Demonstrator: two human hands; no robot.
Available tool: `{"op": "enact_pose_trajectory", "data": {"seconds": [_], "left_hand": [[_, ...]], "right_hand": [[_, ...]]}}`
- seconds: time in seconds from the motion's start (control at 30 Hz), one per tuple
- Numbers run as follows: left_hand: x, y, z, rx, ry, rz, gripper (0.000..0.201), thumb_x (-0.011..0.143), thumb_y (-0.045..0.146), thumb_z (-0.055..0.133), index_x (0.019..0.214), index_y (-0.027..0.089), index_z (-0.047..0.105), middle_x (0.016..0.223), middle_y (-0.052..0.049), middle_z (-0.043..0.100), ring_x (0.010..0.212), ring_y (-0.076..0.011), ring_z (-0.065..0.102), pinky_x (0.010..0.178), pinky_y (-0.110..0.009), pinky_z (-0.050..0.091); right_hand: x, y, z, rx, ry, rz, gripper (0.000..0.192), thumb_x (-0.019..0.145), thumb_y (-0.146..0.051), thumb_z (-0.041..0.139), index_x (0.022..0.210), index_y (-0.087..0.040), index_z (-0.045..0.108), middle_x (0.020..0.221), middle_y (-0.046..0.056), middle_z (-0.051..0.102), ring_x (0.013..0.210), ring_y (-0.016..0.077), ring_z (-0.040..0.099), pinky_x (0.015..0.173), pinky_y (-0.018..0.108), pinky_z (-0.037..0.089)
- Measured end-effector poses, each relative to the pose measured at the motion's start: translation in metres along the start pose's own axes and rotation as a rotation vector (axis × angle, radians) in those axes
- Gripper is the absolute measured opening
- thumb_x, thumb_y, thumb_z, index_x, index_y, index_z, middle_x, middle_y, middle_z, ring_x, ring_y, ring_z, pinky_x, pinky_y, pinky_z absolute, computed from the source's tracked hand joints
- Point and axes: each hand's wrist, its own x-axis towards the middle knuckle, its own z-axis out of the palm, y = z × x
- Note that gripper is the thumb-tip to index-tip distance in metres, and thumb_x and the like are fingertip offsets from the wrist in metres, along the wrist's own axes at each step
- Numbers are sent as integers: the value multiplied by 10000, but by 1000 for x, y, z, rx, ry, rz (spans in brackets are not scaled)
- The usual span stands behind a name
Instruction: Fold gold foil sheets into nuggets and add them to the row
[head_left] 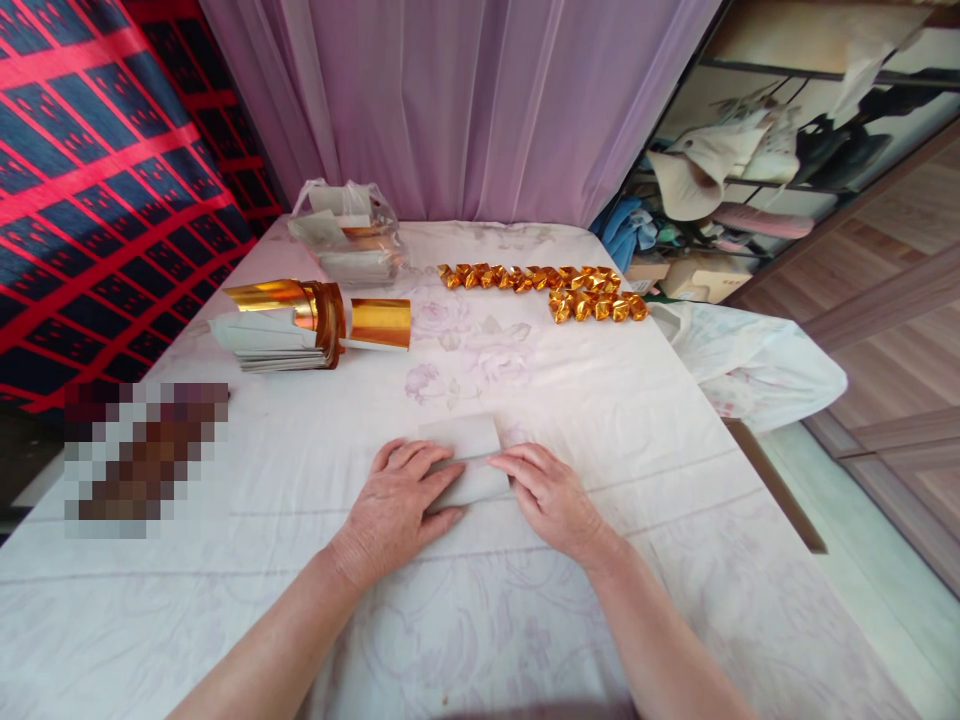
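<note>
Both hands lie flat on a small grey-white paper sheet [469,455] near the front middle of the table [637,420], which wears a pale floral cloth. Left hand [397,505]: fingers spread and extended, pressing the sheet's left part, palm down. Right hand [551,495]: fingers extended, pressing the right edge. Neither hand is closed round anything; the sheet is pinned under the fingertips, not gripped. Far half of the sheet shows; near half is covered by the fingers, so any fold there cannot be made out.

Containers: a clear plastic bag [349,235] at the far left of the table, mouth loosely open, holding what look like stacked pale sheets with a glint of gold; contents blurred through the plastic.

Loose on the cloth: a stack of gold foil sheets [300,320], pale backs showing, top leaves curling up, left of centre and well apart from the hands. Far side, a double row of small folded gold pieces [555,285], running left to right, thicker at the right end.

Hard to read: a pixelated patch [142,455] on the left of the table hides whatever lies there. Shelves [757,170] at upper right hold cloth and boxes, too cluttered to sort. Purple curtain [465,100] behind; red-and-dark checked fabric [90,170] at left.
</note>
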Motion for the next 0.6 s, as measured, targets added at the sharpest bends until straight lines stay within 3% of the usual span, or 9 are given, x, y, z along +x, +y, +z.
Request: {"op": "enact_pose_trajectory", "data": {"seconds": [0.37, 0.6], "left_hand": [[-1, 2, -1, 6, 10, 10, 410, 881, 441, 607, 1248, 261, 636, 1292, -79, 611, 1211, -289, 515, 1115, -552, 280], [-2, 3, 2, 8, 28, -5, 446, 840, 441, 661, 1248, 263, 635, 1289, -78, 623, 1215, -299, 526, 1137, -578, 241]], "right_hand": [[3, -5, -4, -177, -65, 18, 495, 781, -14, 522, 1168, -276, 685, 1051, 72, 600, 945, 210, 577, 859, 383, 535], [1, -2, -3, -184, -119, -3, 391, 810, -72, 582, 1125, -264, 711, 1315, 80, 611, 1235, 268, 510, 984, 468, 479]]}}
